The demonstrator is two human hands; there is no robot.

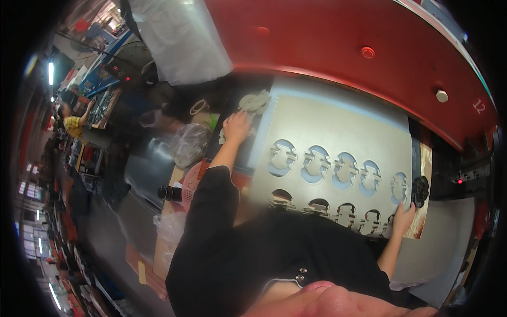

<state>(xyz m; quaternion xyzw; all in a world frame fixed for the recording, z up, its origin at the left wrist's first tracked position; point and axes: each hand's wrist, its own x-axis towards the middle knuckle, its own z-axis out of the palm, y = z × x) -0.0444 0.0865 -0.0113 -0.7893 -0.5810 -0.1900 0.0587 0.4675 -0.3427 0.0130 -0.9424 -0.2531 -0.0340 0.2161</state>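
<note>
Showing grey sheet (pixel 338 127) w/ two cutout rows.

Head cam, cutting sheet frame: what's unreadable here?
- Near edge of the grey sheet, head view: hidden behind the person's black-sleeved torso; the lower row of cut-outs shows only in part.
- Right hand: lies at the sheet's right edge by a dark cutting die; grip or mere touch unclear.
- Left hand: rests on pale cut pieces; the fingers are blurred.
- Background workbenches on the left: too small and bent by the fisheye rim.
</note>
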